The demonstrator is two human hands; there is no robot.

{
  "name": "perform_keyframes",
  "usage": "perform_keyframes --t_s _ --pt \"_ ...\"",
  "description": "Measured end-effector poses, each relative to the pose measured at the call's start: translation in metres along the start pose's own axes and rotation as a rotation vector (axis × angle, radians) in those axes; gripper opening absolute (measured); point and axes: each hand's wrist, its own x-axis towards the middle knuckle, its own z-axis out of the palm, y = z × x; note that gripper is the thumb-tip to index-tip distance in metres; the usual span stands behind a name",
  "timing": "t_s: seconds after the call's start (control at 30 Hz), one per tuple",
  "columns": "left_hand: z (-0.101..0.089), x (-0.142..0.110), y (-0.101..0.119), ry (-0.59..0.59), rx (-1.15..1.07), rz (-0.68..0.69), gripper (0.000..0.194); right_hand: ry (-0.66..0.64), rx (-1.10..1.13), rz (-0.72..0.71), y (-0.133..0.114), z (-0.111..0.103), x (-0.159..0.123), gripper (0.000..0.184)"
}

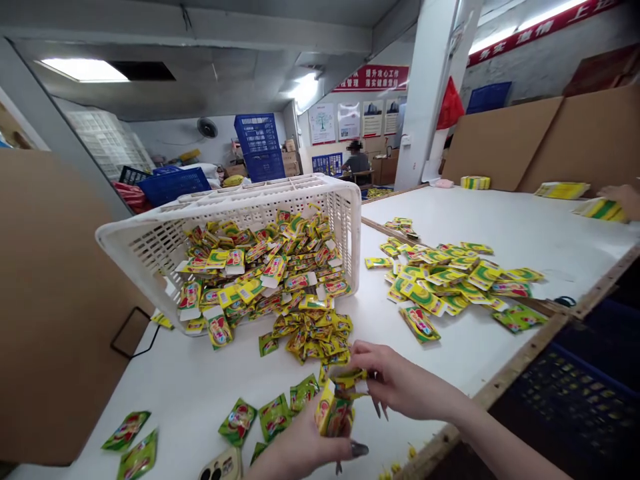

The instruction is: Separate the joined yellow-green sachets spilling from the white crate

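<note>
My left hand point(299, 445) is closed around a small yellow box point(326, 408) with fruit pictures, held tilted near the table's front edge. Its top end has a white flap standing up. My right hand point(400, 383) pinches a yellow sachet point(351, 383) at the mouth of that box; how far the sachet sits inside is hidden by the fingers. Just beyond both hands lies a pile of yellow sachets point(313, 333). Green sachets point(274, 417) are scattered to the left of my left hand, beside a phone point(223, 465) that is partly cut off.
A white plastic crate point(353, 233) lies on its side, full of small boxes spilling toward me. Flat yellow boxes point(440, 277) are heaped to the right. A cardboard sheet point(55, 300) stands at left. Another person's hand point(625, 199) shows at far right; a person point(357, 161) sits in back.
</note>
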Motion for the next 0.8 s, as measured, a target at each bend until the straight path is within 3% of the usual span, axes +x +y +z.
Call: perform_keyframes --t_s 0.1,0.17,0.3,0.43,0.5,0.63,0.7,0.8 --pt "0.006 0.000 -0.005 -0.015 0.013 -0.005 0.045 -0.152 -0.200 -0.031 -0.007 -0.004 -0.001 0.033" --pt "0.008 -0.001 -0.010 -0.024 0.023 -0.048 0.044 -0.196 -0.183 -0.009 -0.006 -0.003 -0.001 0.028" --pt "0.003 -0.008 -0.020 -0.081 -0.001 -0.111 0.045 -0.112 0.191 0.161 0.008 0.010 -0.006 0.032" --pt "0.000 -0.015 -0.031 -0.124 -0.099 -0.066 0.054 -0.023 0.109 0.055 0.013 0.033 -0.013 0.031" --pt "0.002 -0.017 -0.036 -0.142 -0.155 -0.060 0.059 -0.115 0.124 0.058 0.011 0.041 -0.018 0.033" --pt "0.009 -0.017 -0.040 -0.215 -0.316 0.000 0.063 -0.376 0.399 0.300 0.017 0.043 -0.031 0.029" --pt "0.010 -0.015 -0.043 -0.218 -0.387 0.065 0.075 -0.351 0.440 0.323 0.023 0.042 -0.038 0.027" --pt "0.014 -0.008 -0.051 -0.087 -0.391 0.123 0.085 -0.212 0.375 0.286 0.027 0.047 -0.044 0.028"
